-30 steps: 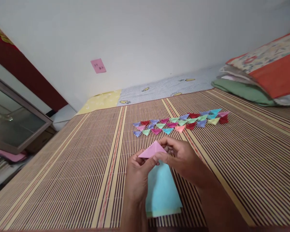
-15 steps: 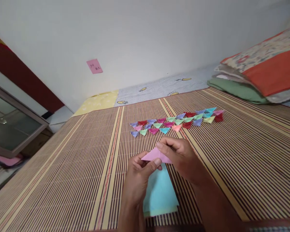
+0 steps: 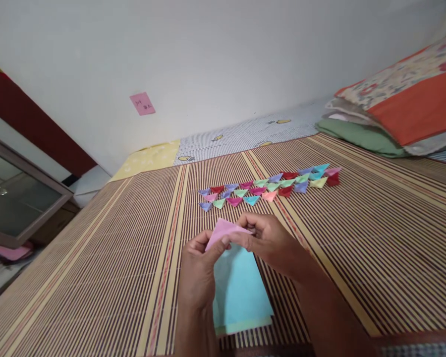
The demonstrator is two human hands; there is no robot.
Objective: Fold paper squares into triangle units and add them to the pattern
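Note:
A pink piece of folded paper [image 3: 225, 229], triangular in outline, is pinched between both hands with one corner pointing away from me. My left hand [image 3: 202, 258] is closed on its left side, the thumb lying over the near edge. My right hand [image 3: 265, 240] grips the right side, its thumb along the near edge and close to the left thumb. Beneath the hands lies a stack of light blue paper [image 3: 243, 292], with a yellow-green edge showing at its near end. Parts of the fingers behind the pink paper are hidden.
Beyond my hands, several small folded paper triangles [image 3: 251, 200] in many colours lie in rows on a striped bamboo mat [image 3: 126, 258]. Folded bedding and a pillow [image 3: 416, 109] are piled at the back right. A pink note [image 3: 142, 103] is on the white wall [image 3: 223, 64].
The pink paper has turned, so a corner now points away from me. My right thumb has come down from the top to the near edge. The view has shifted slightly.

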